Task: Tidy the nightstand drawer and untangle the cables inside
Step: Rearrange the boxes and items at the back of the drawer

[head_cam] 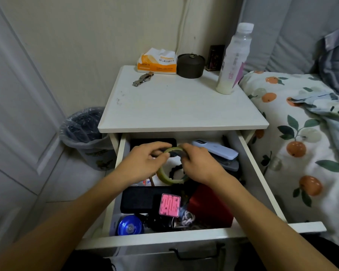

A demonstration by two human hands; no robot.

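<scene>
Because a dark cord (173, 153) seems caught on the green ring (165, 178), both hands, left hand (145, 163) and right hand (199, 163), pinch it over the drawer (184, 236).

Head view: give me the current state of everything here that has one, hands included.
drawer: pulled open, cluttered
green bangle: lifted on edge, held by both hands
left hand: pinching the bangle's top
right hand: gripping the bangle's top
bottle: upright, capped, nearly empty
dark round jar: lid on
tissue pack: open, tissue sticking out
bin: lined with a bag
</scene>
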